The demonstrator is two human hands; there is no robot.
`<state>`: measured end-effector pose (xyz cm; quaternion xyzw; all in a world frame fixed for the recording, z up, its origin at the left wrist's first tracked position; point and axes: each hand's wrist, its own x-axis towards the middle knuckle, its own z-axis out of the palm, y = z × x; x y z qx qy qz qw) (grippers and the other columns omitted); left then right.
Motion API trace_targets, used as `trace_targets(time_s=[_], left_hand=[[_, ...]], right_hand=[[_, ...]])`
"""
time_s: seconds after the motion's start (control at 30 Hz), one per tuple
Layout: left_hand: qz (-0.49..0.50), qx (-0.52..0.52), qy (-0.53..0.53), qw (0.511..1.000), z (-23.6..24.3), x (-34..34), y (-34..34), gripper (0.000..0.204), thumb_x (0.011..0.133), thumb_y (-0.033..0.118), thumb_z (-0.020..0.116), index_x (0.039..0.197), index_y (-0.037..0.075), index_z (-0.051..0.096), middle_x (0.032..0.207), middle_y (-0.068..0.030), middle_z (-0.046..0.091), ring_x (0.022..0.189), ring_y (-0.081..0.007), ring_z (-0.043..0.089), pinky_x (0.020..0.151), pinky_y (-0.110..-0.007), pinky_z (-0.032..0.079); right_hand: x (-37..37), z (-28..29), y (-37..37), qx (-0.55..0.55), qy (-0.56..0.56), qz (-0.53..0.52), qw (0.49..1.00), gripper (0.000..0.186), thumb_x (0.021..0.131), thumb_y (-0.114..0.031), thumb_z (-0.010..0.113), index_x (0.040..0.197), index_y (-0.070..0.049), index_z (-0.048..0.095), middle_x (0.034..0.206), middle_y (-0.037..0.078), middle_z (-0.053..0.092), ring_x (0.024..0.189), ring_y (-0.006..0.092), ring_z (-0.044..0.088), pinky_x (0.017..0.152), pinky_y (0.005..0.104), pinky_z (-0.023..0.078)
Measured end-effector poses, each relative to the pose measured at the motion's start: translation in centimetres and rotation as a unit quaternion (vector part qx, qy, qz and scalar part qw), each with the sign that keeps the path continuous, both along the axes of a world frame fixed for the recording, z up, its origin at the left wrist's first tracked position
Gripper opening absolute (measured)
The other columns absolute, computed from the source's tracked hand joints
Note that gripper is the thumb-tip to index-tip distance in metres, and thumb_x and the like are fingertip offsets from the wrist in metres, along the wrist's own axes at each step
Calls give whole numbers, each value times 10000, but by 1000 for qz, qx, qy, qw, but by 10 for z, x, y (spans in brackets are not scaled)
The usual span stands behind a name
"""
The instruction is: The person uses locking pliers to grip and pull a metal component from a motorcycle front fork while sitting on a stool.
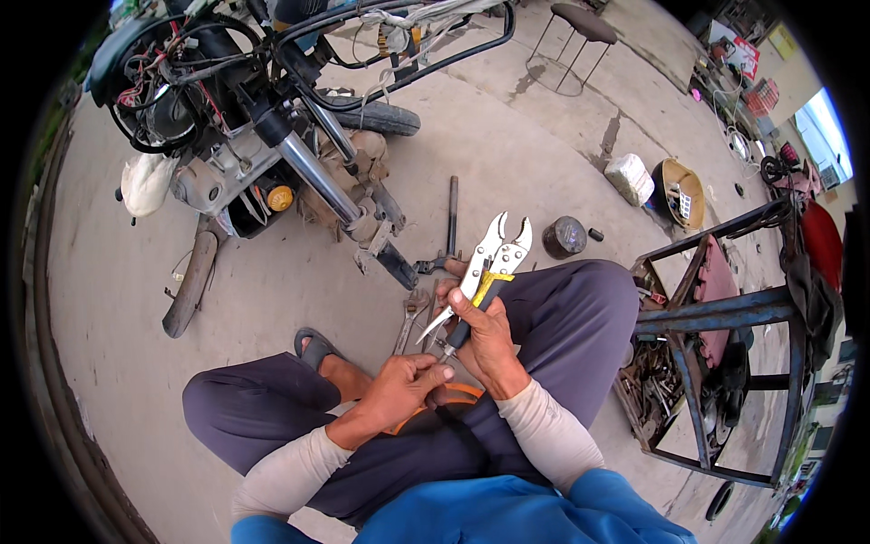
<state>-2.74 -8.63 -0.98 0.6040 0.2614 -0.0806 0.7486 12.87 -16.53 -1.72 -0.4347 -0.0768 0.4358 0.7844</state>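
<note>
Where the hands meet: the right hand (pixel 490 343) is wrapped round the dark grip of the locking pliers (pixel 490 279), and the left hand (pixel 399 390) pinches the screw end of the handle.
Locking pliers: up over the lap, smooth bright metal with a yellow band, curved jaws apart and pointing away from the person.
Clothing: pale wrinkled sleeves (pixel 548 426), soft dark trousers (pixel 571 335), blue top (pixel 489 517).
Motorcycle (pixel 268 122): loose cables, shiny round fork tubes (pixel 317 177), dull crusted metal lower down.
Containers: a round tan basin (pixel 670 181) holds a white item too small for me to name; a tray (pixel 633 410) in the metal rack (pixel 716 314) is heaped with metal parts.
Concrete floor (pixel 118 281): an adjustable wrench (pixel 411 317) just beyond the left hand, a dark bar (pixel 453 213) farther out, a squat dark cylinder (pixel 565 238), a rough white block (pixel 629 179), a curved fender (pixel 193 288).
In the way: the right knee (pixel 598 286) rises between the hands and the rack.
Far side: a round-seated stool (pixel 584 23) on thin legs.
</note>
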Motion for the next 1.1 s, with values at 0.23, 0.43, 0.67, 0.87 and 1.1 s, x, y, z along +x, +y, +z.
trace_targets(time_s=[0.23, 0.43, 0.67, 0.87, 1.1], left_hand=[[-24, 557, -40, 829, 10, 0, -2, 298, 909, 307, 748, 839, 28, 671, 608, -93, 661, 499, -243, 652, 472, -356, 454], [-14, 600, -92, 794, 17, -2, 10, 283, 885, 319, 764, 874, 59, 653, 620, -101, 650, 497, -291, 631, 461, -411, 440], [-19, 600, -86, 795, 17, -1, 14, 265, 911, 299, 732, 878, 51, 644, 623, -107, 640, 520, -296, 636, 475, -406, 452], [-59, 222, -43, 972, 7, -5, 10, 397, 1074, 351, 495, 918, 11, 627, 670, -90, 659, 559, -216, 656, 530, -335, 498], [-67, -104, -8, 992, -4, -4, 9, 556, 1109, 438, 368, 967, -31, 632, 757, -102, 679, 646, -188, 684, 593, -291, 528]], right_hand=[[-1, -2, 3, -2, 59, -18, 998, 481, 946, -201, 740, 1320, 2, 515, 1063, 97, 670, 955, 176, 631, 770, 284, 498], [0, 2, 3, 24, 79, -8, 997, 398, 988, -186, 681, 1305, 12, 544, 1125, 119, 681, 1011, 214, 672, 792, 289, 553], [3, 14, 0, 48, 112, 4, 993, 391, 967, -107, 689, 1313, -12, 534, 1232, 143, 662, 1169, 278, 650, 878, 328, 583], [6, 13, 0, 98, 118, 48, 987, 495, 943, -40, 679, 1386, -14, 459, 1368, 183, 585, 1288, 314, 580, 1003, 451, 577], [8, 18, -2, 106, 133, 75, 983, 607, 892, 99, 584, 1449, 5, 359, 1415, 222, 530, 1328, 342, 543, 1041, 501, 550]])
